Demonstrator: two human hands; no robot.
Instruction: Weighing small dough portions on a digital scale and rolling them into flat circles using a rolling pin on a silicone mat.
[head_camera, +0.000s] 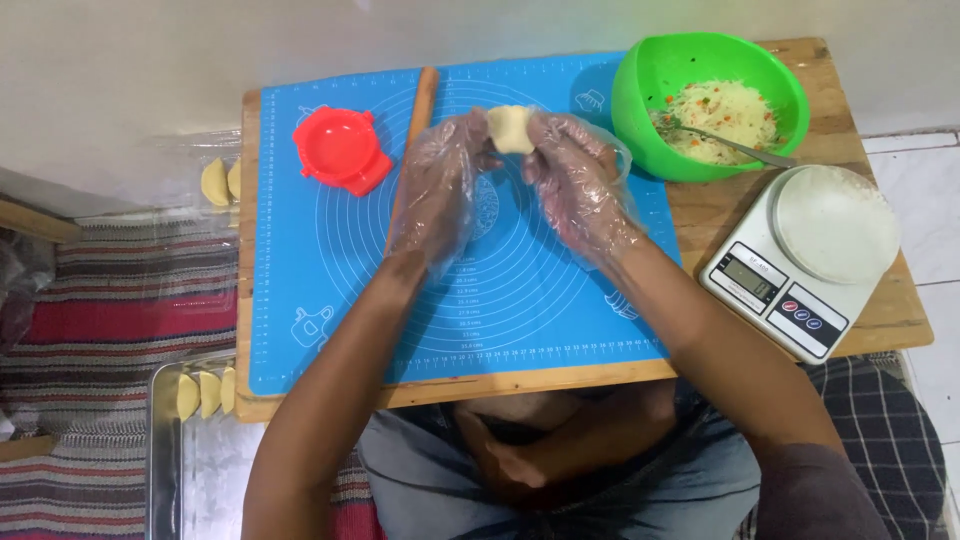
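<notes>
Shaping step: my left hand (437, 185) and right hand (575, 180), fingers curled, pinch the dough piece (511, 128) between them; next, I judge, gentle even pressing.

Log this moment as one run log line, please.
left hand: gloved, holding dough piece | right hand: gloved, holding it too | below: blue mat | nearby: red dumpling press

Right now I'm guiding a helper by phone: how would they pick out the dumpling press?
Look at the blue mat covering the wooden table. Near its far left corner, left of the wooden rolling pin, lies the dumpling press. It is the only red thing there: round, plastic, hinged.
</notes>
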